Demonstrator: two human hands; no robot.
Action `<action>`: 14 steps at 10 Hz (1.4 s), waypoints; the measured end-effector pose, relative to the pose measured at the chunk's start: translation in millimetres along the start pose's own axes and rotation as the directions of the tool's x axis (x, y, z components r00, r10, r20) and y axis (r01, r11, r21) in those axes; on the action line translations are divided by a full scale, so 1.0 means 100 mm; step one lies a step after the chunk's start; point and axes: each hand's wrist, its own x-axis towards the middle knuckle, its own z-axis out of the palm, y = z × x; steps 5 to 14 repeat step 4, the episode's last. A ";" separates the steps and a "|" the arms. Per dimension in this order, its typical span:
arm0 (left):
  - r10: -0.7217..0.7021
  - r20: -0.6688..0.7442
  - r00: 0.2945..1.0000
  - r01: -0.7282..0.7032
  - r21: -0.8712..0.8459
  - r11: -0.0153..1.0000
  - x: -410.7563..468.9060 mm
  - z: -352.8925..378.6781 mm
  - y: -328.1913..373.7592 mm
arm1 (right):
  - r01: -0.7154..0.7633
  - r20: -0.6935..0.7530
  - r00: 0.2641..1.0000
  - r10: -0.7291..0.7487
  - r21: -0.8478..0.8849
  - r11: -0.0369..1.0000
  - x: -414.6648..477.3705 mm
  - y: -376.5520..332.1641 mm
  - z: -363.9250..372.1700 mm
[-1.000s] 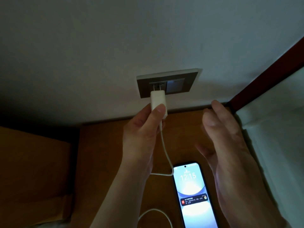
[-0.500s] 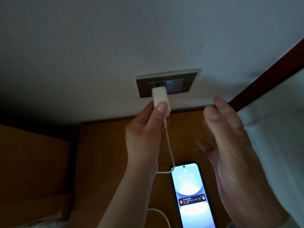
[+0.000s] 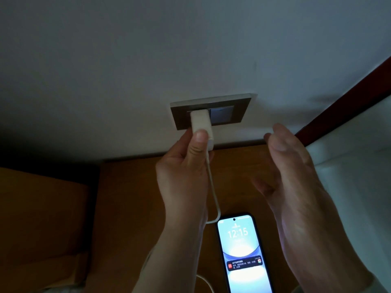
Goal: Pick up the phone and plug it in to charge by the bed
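Observation:
My left hand [image 3: 184, 172] grips a white charger plug [image 3: 201, 124] and holds it against the left socket of a dark wall outlet plate [image 3: 239, 115]. Its prongs are hidden. A white cable [image 3: 213, 193] runs down from the plug toward the phone [image 3: 243, 254], which lies face up on the wooden bedside table [image 3: 127, 208] with its screen lit and showing 12:15. My right hand [image 3: 296, 187] hovers open to the right of the plug, above the phone, holding nothing.
A white wall [image 3: 190, 49] fills the upper view. The bed with white bedding [image 3: 355, 176] and a dark red frame edge [image 3: 342, 102] lies on the right. A lower wooden surface [image 3: 38, 218] sits at left, past a dark gap.
My left hand has pushed the plug up from just below the outlet until it sits against the socket. My right hand rose slightly and stayed open.

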 end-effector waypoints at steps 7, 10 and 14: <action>-0.051 0.156 0.986 0.043 0.055 0.998 0.04 -0.29 0.19 | 0.025 0.079 0.996 -0.026 0.023 0.999 -0.12 -0.05 0.09; -0.051 0.156 0.986 0.043 0.055 0.998 0.04 -0.29 0.19 | 0.025 0.079 0.996 -0.026 0.023 0.999 -0.12 -0.05 0.09; -0.051 0.156 0.986 0.043 0.055 0.998 0.04 -0.29 0.19 | 0.025 0.079 0.996 -0.026 0.023 0.999 -0.12 -0.05 0.09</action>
